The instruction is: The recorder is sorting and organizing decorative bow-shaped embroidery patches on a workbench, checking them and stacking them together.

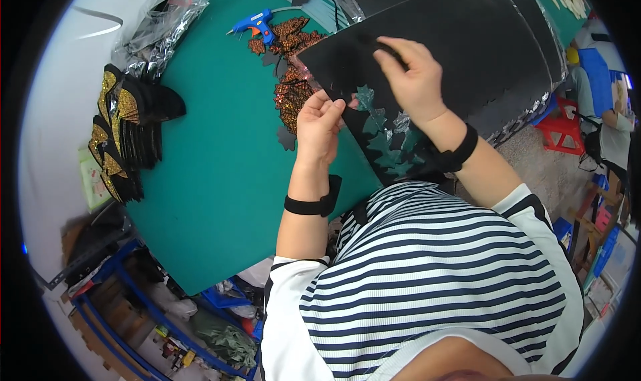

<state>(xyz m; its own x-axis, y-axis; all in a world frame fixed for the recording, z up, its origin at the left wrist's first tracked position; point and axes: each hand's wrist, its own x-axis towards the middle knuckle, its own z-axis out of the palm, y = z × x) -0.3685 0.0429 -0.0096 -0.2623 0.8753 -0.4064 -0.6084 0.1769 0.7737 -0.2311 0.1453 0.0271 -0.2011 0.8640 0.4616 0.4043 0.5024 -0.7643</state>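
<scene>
My left hand (319, 126) is at the near left corner of a large black sheet (461, 41), its thumb and finger pinched together. Whatever lies between those fingertips is too small to make out; a small pinkish bit (353, 101) shows just beside them. Over the sheet, my right hand (417, 77) is raised with thumb and forefinger apart, and I see nothing between them. Dark green leaf-shaped cutouts (387, 144), some shiny, lie on black material below my hands. Left of my left hand is a pile of orange-and-black glitter leaf cutouts (288, 101).
A blue glue gun (260, 26) rests on the green tabletop (214, 181) behind the glitter leaves. Stacked black-and-gold pieces (127, 127) and clear plastic wrapping (160, 27) line the left edge. A red stool (561, 127) and another person (611, 137) are at the right.
</scene>
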